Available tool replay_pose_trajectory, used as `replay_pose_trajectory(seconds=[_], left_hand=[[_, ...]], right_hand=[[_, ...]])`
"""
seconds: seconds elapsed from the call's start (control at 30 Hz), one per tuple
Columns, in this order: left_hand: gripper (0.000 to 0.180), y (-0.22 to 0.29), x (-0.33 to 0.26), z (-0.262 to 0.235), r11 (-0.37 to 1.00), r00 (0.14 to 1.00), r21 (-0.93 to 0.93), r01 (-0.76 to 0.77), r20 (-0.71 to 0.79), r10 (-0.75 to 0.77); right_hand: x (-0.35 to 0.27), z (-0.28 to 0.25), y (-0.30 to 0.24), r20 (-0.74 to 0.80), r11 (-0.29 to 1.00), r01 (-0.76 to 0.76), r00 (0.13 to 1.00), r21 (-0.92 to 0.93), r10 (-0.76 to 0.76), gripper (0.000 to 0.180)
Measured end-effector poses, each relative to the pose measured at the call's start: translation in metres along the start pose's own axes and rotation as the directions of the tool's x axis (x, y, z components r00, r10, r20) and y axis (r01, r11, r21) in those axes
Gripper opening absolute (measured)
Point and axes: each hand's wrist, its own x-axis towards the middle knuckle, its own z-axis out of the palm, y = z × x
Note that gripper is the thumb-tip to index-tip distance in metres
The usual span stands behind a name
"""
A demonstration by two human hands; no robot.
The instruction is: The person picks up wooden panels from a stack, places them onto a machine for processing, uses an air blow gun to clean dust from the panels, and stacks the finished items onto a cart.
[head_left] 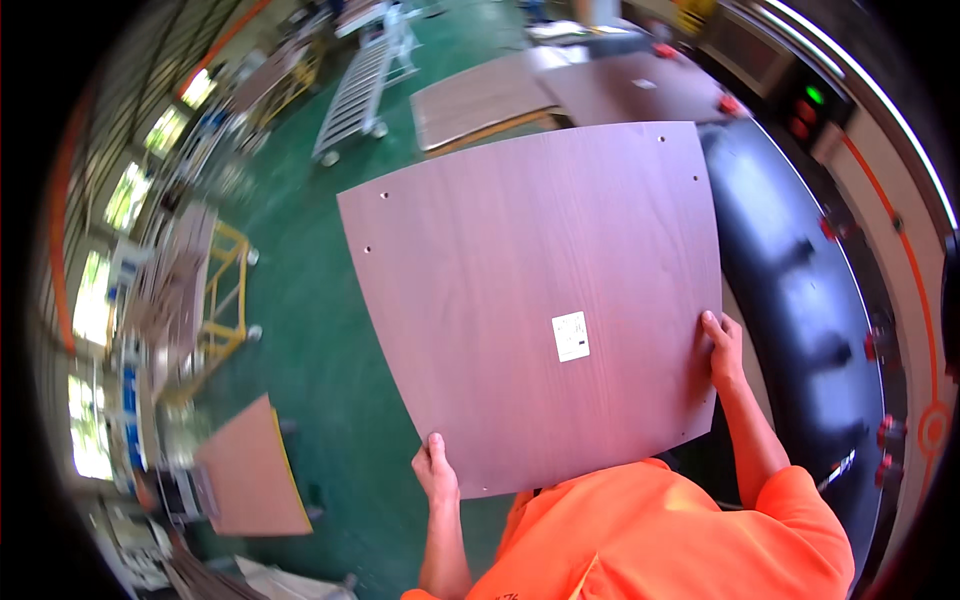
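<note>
A large reddish-brown wood-grain panel (500,260) is held up in front of my body, gripped by its edges. Small drilled holes show near its corners, and a white label (571,337) is stuck near the middle. At the panel's near left corner, my left hand (437,470) is closed on the edge with the thumb on top. My right hand (726,350) grips the right edge, thumb also on the upper face. The fingers of both hands are mostly hidden beneath the panel.
To the right runs a long black machine bed (800,270) with red fittings. Beyond my panel lie another brown panel (640,88) and a stack of boards (482,100). A roller conveyor (360,85) stands far left, and a yellow-framed cart (232,285) with boards is at left on the green floor.
</note>
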Motion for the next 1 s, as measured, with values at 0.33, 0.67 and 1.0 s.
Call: replay_pose_trajectory(seconds=[0.33, 0.67, 1.0], left_hand=[[0.041, 0.008, 0.040, -0.229, 0.925, 0.850, -0.262, -0.274, -0.516, 0.105], [0.039, -0.016, 0.126, -0.319, 0.913, 0.591, -0.116, -0.391, -0.792, 0.153], [0.037, -0.081, 0.242, -0.375, 0.894, -0.018, -0.171, -0.413, -0.980, -0.196]], right_hand=[[-0.047, 0.310, -0.056, 0.521, 0.907, 0.415, 0.760, 0.072, -0.389, 0.039], [0.047, 0.577, 0.079, 0.567, 0.895, 0.362, 0.692, 0.262, -0.446, 0.049], [-0.007, 0.901, 0.011, 0.976, 0.979, 0.110, 0.120, 0.169, -0.182, 0.044]])
